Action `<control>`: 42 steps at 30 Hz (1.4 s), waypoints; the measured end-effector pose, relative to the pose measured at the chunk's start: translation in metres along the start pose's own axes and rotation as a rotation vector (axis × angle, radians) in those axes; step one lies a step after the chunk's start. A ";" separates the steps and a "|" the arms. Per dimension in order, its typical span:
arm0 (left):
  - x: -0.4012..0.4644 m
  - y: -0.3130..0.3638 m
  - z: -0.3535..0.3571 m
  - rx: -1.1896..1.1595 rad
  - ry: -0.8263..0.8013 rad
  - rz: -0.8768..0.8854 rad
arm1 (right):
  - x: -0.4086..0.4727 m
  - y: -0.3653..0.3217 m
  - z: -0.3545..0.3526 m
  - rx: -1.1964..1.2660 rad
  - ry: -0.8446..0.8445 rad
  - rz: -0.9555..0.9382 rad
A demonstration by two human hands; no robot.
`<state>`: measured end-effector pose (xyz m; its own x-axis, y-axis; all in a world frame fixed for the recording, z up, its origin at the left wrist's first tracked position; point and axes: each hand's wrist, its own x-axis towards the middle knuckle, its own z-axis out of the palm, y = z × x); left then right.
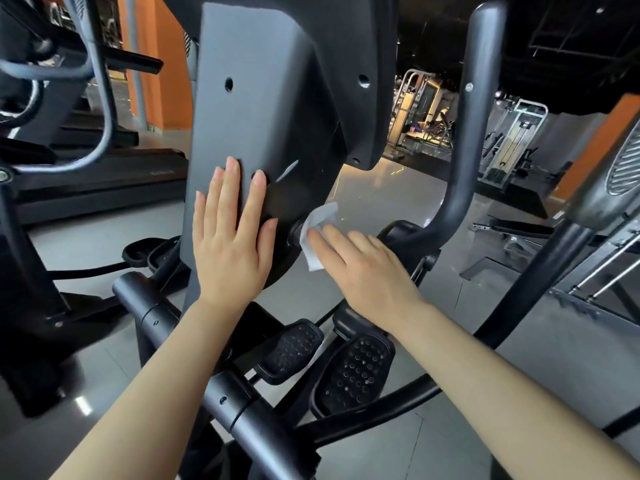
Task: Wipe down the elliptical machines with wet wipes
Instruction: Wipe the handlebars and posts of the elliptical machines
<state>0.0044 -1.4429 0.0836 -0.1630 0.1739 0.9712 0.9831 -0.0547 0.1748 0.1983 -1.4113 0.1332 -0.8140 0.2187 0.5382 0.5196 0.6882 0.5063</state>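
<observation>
Noted left hand (232, 244) laid flat, fingers spread, against the grey column shroud (256, 98) of the elliptical (277, 209), apparently as a brace. Noted right hand (363, 268) with fingers nearly straight, pressing a white wipe (318, 233) against the round hub (298, 233) at the shroud's lower right edge; no pinch seen, wipe held by pressure, its upper corner sticking out free. Judged mid-wipe on the lower column. Could not confirm which surfaces were already cleaned: no wet streaks legible, only a faint glint on the shroud near the left fingertips. Judged still outstanding, by position of the wipe alone: pedals (353, 372), lower crossbar (194, 355), right handle arm (474, 133), and anything above the frame's top edge. Recorded a second machine (52, 133) at left, untouched as far as visible, so the job appeared far from complete. Recorded further gym equipment (512, 140) well apart in the background, and another machine's frame (588, 209) near at right. Obstructions: crossbar beneath both forearms, handle arm just beside the right hand, limiting sweep around the hub.
</observation>
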 end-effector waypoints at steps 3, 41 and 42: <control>-0.001 0.001 0.001 0.006 -0.004 -0.007 | -0.008 0.008 -0.012 0.050 -0.061 -0.060; 0.003 0.025 -0.009 -0.012 -0.024 0.036 | -0.068 0.078 -0.045 -0.021 -0.132 0.056; 0.004 0.037 -0.010 -0.064 -0.033 0.112 | -0.075 0.089 -0.046 -0.074 -0.172 0.145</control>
<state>0.0395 -1.4539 0.0960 -0.0486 0.1957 0.9795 0.9875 -0.1379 0.0765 0.3177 -1.3982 0.1693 -0.7585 0.4303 0.4894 0.6467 0.5899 0.4836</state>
